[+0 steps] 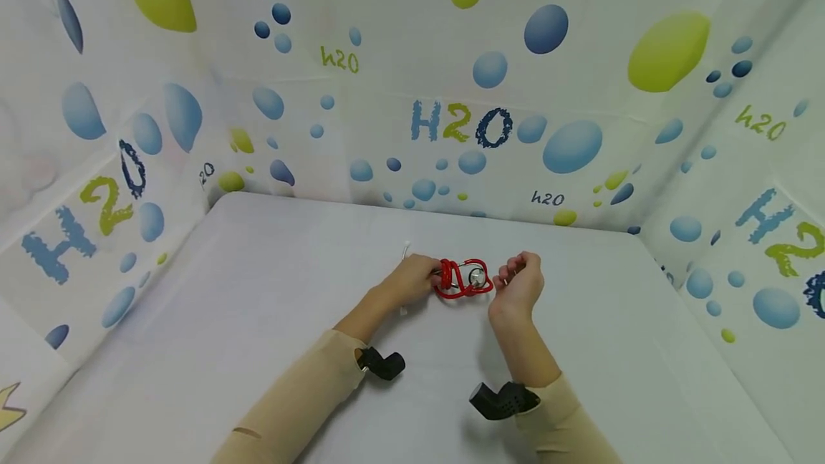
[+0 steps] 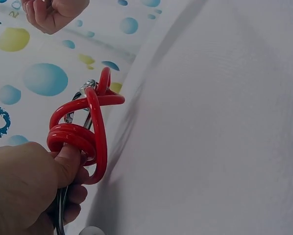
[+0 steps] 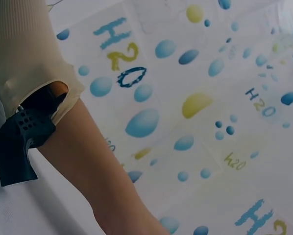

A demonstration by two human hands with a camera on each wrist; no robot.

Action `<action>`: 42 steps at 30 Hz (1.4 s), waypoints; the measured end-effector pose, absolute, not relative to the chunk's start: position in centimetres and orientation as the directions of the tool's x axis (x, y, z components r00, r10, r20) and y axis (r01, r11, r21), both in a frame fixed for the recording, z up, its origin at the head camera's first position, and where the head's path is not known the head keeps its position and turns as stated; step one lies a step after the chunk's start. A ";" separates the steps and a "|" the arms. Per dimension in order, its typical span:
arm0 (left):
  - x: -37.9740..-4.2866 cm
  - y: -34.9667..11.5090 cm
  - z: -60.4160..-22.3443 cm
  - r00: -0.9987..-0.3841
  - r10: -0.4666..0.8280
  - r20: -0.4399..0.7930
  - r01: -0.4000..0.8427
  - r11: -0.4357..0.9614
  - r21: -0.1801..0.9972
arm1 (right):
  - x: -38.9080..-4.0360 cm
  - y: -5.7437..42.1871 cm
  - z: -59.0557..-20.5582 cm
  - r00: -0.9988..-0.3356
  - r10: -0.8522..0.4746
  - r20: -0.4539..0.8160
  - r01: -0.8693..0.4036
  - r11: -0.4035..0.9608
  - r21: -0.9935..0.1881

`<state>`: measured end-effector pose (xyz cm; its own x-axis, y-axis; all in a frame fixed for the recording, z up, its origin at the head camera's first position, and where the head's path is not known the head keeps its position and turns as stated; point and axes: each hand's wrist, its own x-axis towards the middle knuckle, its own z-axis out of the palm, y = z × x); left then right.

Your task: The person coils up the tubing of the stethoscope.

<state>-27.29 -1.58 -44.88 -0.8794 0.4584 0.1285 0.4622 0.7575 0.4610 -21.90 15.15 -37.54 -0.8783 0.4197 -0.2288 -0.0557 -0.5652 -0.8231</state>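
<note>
My left hand pinches a metal wire piece between thumb and fingers, at the end where a glossy red cord is wound round it. In the left wrist view the red cord forms several coils and loops, with a shiny metal part among them at the far end. A round metal ring shows inside the loops in the head view. Just right of the cord, my right hand is raised with loosely curled fingers and holds nothing. The right wrist view shows mostly forearm.
A thin white-tipped piece sticks out behind the left hand, and a small white end shows below it. Both wrists carry black camera mounts. A white table surface meets patterned walls at the back and sides.
</note>
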 end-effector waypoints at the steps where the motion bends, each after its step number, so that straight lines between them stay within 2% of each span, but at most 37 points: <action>1: -27.3 -1.5 -45.0 -0.879 0.459 0.129 0.462 0.756 0.463 | -21.9 15.2 -37.5 -0.877 0.421 -0.231 -0.055 -0.567 -0.822; 17: -27.5 -1.6 -45.0 -0.866 0.481 0.135 0.487 0.755 0.438 | -22.0 15.3 -37.8 -0.867 0.440 -0.233 -0.062 -0.561 -0.826; 22: -27.4 -1.6 -44.6 -0.868 0.482 0.124 0.490 0.784 0.382 | -22.2 15.4 -37.8 -0.865 0.442 -0.237 -0.071 -0.576 -0.814; 31: -26.8 -1.2 -43.8 -0.902 0.422 0.095 0.431 0.895 0.113 | -22.2 15.4 -37.9 -0.869 0.437 -0.234 -0.067 -0.571 -0.818; 37: -26.7 -1.1 -43.7 -0.909 0.399 0.118 0.407 0.911 0.059 | -22.3 15.4 -38.0 -0.866 0.437 -0.243 -0.062 -0.575 -0.816; 42: -26.9 -1.1 -44.0 -0.910 0.388 0.142 0.402 0.912 0.083 | -22.3 15.4 -38.3 -0.867 0.435 -0.243 -0.055 -0.567 -0.822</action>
<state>-26.92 -1.06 -43.96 -0.9105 0.3883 0.1424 0.4018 0.9120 0.0828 -22.31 15.37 -38.31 -0.8670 0.4352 -0.2425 -0.0548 -0.5671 -0.8218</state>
